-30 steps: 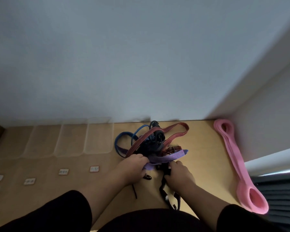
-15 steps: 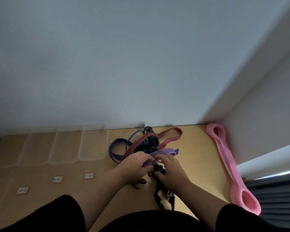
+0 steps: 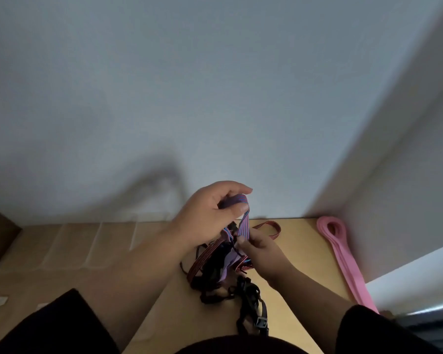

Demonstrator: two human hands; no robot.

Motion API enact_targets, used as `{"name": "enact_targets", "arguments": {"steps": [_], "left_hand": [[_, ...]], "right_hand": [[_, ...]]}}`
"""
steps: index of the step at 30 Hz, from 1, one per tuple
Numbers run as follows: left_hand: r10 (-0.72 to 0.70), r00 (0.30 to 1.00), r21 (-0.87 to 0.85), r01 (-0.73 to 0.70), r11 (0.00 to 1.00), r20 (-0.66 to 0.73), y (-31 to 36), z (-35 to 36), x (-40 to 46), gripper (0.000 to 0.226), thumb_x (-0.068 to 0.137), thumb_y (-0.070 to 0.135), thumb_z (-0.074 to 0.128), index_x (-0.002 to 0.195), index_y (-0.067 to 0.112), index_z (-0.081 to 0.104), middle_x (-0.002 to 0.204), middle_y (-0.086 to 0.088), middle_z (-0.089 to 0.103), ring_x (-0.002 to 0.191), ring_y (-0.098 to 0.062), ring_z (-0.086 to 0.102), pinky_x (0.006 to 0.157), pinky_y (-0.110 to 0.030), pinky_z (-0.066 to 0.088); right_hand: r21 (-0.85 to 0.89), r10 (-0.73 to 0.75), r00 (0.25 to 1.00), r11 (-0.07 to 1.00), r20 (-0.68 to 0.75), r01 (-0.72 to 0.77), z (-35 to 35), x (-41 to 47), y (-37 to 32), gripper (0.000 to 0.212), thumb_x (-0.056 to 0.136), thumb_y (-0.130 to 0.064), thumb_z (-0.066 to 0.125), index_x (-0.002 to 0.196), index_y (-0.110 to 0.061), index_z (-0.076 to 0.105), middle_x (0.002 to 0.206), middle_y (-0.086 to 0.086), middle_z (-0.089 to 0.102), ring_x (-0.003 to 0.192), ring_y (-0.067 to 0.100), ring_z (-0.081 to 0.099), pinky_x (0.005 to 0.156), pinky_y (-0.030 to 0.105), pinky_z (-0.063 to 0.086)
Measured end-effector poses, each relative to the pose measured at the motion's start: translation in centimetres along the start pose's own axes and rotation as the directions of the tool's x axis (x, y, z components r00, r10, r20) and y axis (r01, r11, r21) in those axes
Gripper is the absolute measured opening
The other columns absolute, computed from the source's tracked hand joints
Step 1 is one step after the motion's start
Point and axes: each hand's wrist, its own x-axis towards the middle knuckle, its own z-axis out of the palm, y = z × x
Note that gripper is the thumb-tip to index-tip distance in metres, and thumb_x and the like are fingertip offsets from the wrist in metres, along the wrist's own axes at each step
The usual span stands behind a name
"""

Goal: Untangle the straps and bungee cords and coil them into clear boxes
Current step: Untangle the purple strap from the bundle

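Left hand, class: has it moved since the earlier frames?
Yes. The left hand has risen off the table, lifting a striped strap; it now shows against the wall.

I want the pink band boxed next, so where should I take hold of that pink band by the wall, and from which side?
Probably grip the pink band at its far looped end, near the table's back corner. The fold there leaves an opening for fingers. Come from above and from its left, since the wall sits close along its right and the tangle lies well clear to the left.
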Motion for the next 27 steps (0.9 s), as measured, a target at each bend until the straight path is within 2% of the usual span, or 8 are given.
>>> {"name": "enact_targets", "arguments": {"steps": [3,7,11,14,17,20,23,27], "left_hand": [[0.012,0.999,0.001,-0.012,1.0,-0.035,1.1,-1.5,0.3,0.037,0.08,0.025,0.07,0.101,0.055,0.068,0.098,0.009,0.073,0.085,-0.008,0.064,0.075,-0.026,0.053],[-0.15,0.988,0.215,0.157,0.964,-0.045,-1.1,-2.1,-0.3,0.025,0.08,0.023,0.078,0.093,0.038,0.061,0.068,0.023,0.055,0.058,-0.002,0.048,0.062,-0.026,0.043],[-0.277,0.96,0.119,0.271,0.955,0.034,-2.9,-0.3,-2.1,0.038,0.075,0.031,0.08,0.109,0.032,0.064,0.085,0.016,0.071,0.072,-0.004,0.062,0.074,-0.029,0.053],[-0.277,0.938,0.054,0.271,0.961,0.209,-3.2,1.7,-3.1,0.04,0.074,0.036,0.08,0.112,0.029,0.068,0.086,0.02,0.072,0.075,0.003,0.063,0.07,-0.015,0.049],[-0.214,0.93,0.102,0.192,0.976,0.298,-2.3,3.3,-3.5,0.028,0.078,0.045,0.078,0.105,0.041,0.071,0.096,0.01,0.074,0.086,-0.009,0.066,0.082,-0.032,0.056],[-0.179,0.93,0.127,0.145,0.981,0.322,-1.4,4.3,-3.4,0.023,0.082,0.041,0.074,0.104,0.034,0.071,0.099,0.004,0.074,0.096,-0.017,0.071,0.091,-0.045,0.056],[-0.199,0.92,0.161,0.152,0.975,0.338,-1.3,4.7,-3.2,0.024,0.079,0.042,0.073,0.102,0.035,0.07,0.099,0.013,0.072,0.09,-0.008,0.068,0.086,-0.035,0.056],[-0.183,0.936,0.035,0.181,0.983,0.3,-0.8,4.8,-3.6,0.034,0.074,0.046,0.073,0.106,0.039,0.065,0.1,0.017,0.071,0.088,-0.002,0.067,0.082,-0.024,0.054]], "right_hand": [[0.196,-0.033,0.993,0.979,-0.11,0.054,-0.8,0.3,-2.6,0.031,0.105,-0.019,0.052,0.077,-0.008,0.055,0.065,0.006,0.057,0.059,0.016,0.05,0.061,0.028,0.041],[0.379,-0.101,0.986,0.914,-0.136,0.145,-1.9,0.6,-7.6,0.029,0.092,-0.03,0.058,0.065,-0.019,0.052,0.059,0.006,0.044,0.049,0.016,0.033,0.047,0.023,0.031],[0.542,-0.158,0.982,0.819,-0.105,0.19,-1.9,0.3,-12.2,0.029,0.092,-0.026,0.057,0.064,-0.02,0.053,0.059,0.003,0.034,0.049,0.014,0.02,0.046,0.024,0.021],[0.59,-0.199,0.98,0.79,-0.013,0.168,-1.5,-0.1,-14.5,0.021,0.092,-0.024,0.059,0.074,-0.014,0.055,0.062,0.003,0.03,0.05,0.014,0.021,0.047,0.024,0.025],[0.428,-0.232,0.969,0.886,0.082,0.176,-1.2,-1.1,-15.5,0.014,0.087,-0.017,0.066,0.08,-0.013,0.054,0.06,-0.003,0.038,0.049,0.011,0.028,0.047,0.022,0.03],[0.19,-0.195,0.978,0.965,0.074,0.178,-1.5,-2.1,-16.0,0.01,0.084,-0.016,0.067,0.079,-0.02,0.059,0.058,-0.008,0.042,0.046,0.009,0.03,0.044,0.021,0.029],[0.101,-0.189,0.981,0.976,-0.034,0.192,-2.3,-2.8,-16.9,0.013,0.08,-0.019,0.066,0.072,-0.027,0.061,0.058,-0.01,0.045,0.048,0.01,0.034,0.045,0.021,0.031],[-0.255,-0.267,0.961,0.937,-0.074,0.24,-3.6,-3.6,-18.9,0.014,0.081,-0.016,0.073,0.084,-0.027,0.064,0.065,-0.017,0.058,0.056,0.002,0.048,0.051,0.015,0.039]]}}
